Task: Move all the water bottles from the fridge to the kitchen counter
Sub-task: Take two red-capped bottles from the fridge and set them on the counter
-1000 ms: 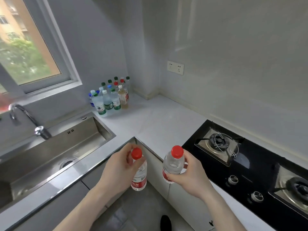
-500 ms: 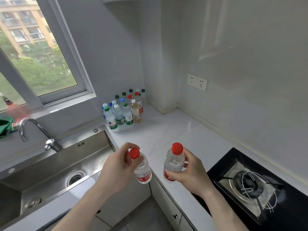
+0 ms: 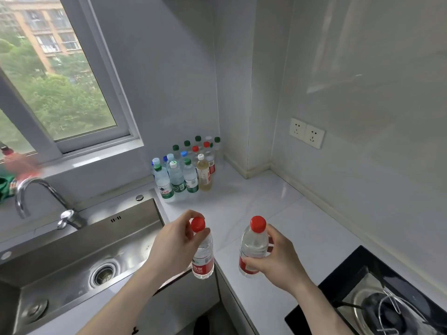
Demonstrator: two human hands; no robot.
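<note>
Two red-capped water bottles in hand, both held in the air over the inner corner of the white kitchen counter (image 3: 254, 197).

Left hand (image 3: 173, 245): fingers curled round the neck and shoulder of the left bottle (image 3: 202, 259), just under its red cap. Bottle is upright, red label on the lower half, base hanging off the counter edge above the cabinet front, not touching anything.

Right hand (image 3: 275, 259): wrapped round the body of the right bottle (image 3: 252, 247), thumb across the red label, fingers behind. Bottle leans slightly left, cap up. Cannot tell if its base touches the counter; it looks just above it.

The two bottles are near each other but apart, neither set down.

Cluster of bottles (image 3: 186, 169) already stands at the back of the counter, against the wall under the window (image 3: 60, 76), in tight rows. Caps are green, blue, white and red. One of them, a yellowish bottle (image 3: 203, 174), stands at the front right of the group.

Stainless sink (image 3: 79, 252) with faucet (image 3: 36, 197) is to the left of the hands. Black gas hob (image 3: 377, 298) is at lower right. Double wall socket (image 3: 306, 132) is on the right-hand wall.
</note>
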